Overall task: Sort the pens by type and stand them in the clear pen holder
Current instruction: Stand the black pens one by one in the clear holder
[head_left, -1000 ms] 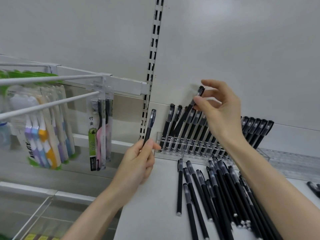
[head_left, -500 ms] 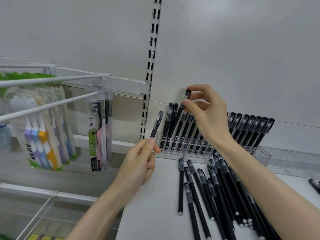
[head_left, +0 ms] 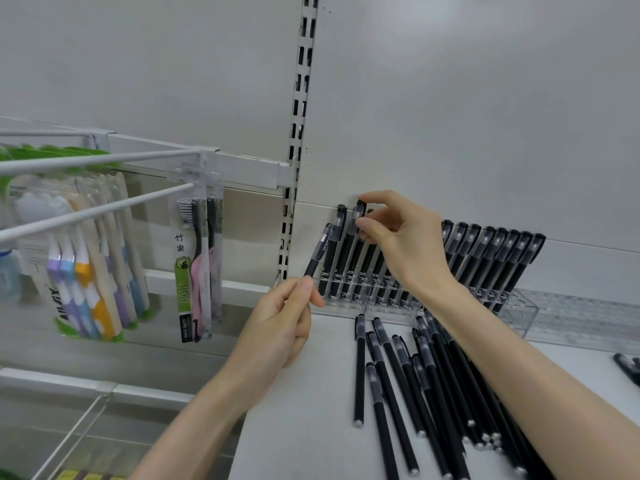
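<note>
A clear pen holder (head_left: 360, 301) stands at the back of the white shelf, with several black capped pens leaning in its slots. My right hand (head_left: 405, 244) pinches the cap of one black pen (head_left: 355, 233) that stands in the holder's left part. My left hand (head_left: 280, 327) grips another black pen (head_left: 320, 249) by its lower end, tilted, cap up, just left of the holder. Several loose black pens (head_left: 398, 386) lie on the shelf in front, partly under my right forearm.
White hooks at the left carry packs of toothbrushes (head_left: 90, 265) and a pink-and-black brush pack (head_left: 199, 268). A slotted upright (head_left: 298, 133) runs up the back wall. An empty clear holder (head_left: 571, 315) stands at the right. More pens (head_left: 628, 368) lie at the right edge.
My right hand has moved left and down with its pen, which now stands in the holder's left part. My left hand has brought its pen rightward, close to the holder's left end.
</note>
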`<state>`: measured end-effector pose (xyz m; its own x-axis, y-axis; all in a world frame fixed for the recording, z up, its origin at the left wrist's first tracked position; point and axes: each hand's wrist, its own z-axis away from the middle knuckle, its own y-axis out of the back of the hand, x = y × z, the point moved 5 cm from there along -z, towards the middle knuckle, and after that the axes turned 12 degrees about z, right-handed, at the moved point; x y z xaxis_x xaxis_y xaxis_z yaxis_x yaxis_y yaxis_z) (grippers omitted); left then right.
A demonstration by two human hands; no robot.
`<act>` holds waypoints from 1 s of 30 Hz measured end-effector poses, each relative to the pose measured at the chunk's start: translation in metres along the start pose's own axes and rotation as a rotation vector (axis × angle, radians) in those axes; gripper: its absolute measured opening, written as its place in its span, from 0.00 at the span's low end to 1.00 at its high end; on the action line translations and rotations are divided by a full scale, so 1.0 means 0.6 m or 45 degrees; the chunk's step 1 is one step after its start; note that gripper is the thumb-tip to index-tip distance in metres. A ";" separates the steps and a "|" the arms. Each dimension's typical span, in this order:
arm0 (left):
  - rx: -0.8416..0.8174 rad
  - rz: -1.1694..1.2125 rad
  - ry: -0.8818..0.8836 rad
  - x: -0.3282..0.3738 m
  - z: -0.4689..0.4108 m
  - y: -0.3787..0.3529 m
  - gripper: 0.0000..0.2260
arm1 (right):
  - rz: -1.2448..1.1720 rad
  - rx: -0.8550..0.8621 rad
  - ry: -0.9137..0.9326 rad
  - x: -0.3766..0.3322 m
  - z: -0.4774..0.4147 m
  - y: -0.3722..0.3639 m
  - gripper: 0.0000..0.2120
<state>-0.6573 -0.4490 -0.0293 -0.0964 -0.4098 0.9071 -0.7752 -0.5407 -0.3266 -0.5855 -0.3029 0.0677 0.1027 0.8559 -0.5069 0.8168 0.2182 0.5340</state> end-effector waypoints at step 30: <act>-0.087 -0.518 -0.245 0.005 0.002 -0.015 0.07 | -0.574 -0.268 -0.255 -0.033 0.047 0.018 0.16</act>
<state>-0.6502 -0.4461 -0.0239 0.3372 -0.3066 0.8901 -0.7663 -0.6387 0.0703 -0.5628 -0.3306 0.0642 -0.1088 0.5538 -0.8255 0.6756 0.6504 0.3473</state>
